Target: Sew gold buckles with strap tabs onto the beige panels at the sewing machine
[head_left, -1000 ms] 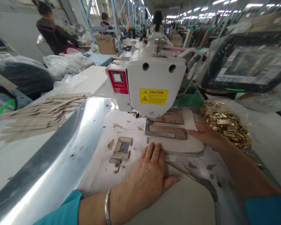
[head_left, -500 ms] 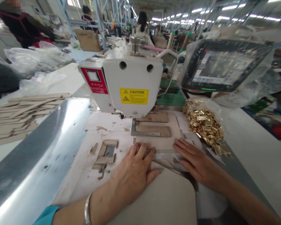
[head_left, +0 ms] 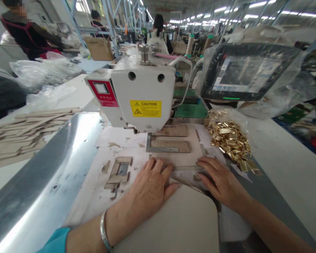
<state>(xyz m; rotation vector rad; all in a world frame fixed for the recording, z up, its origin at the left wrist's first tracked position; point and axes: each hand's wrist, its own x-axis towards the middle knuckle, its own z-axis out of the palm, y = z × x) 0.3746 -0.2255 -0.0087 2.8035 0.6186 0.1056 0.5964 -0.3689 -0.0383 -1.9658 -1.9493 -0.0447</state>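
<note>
Resting flat, my left hand (head_left: 151, 186) has its fingertips on the near edge of the beige panel (head_left: 173, 161) and its thumb over a larger beige piece (head_left: 179, 218) in front of me. My right hand (head_left: 223, 182) touches the panel's near right corner, fingers extended and thumb apart, pinching nothing that I can see. The panel lies under the white sewing machine (head_left: 142, 91), a metal frame (head_left: 163, 149) on top of it. To the right, a clear plastic bag (head_left: 239, 119) holds a heap of gold metal pieces (head_left: 229, 137), some lying outside its near end. Farther off on the left stands a cardboard box (head_left: 99, 48); I cannot see its contents. A second ago my right hand was along the panel's right side, near the frame; now it is at the near corner. My left hand stays by the near edge.
</note>
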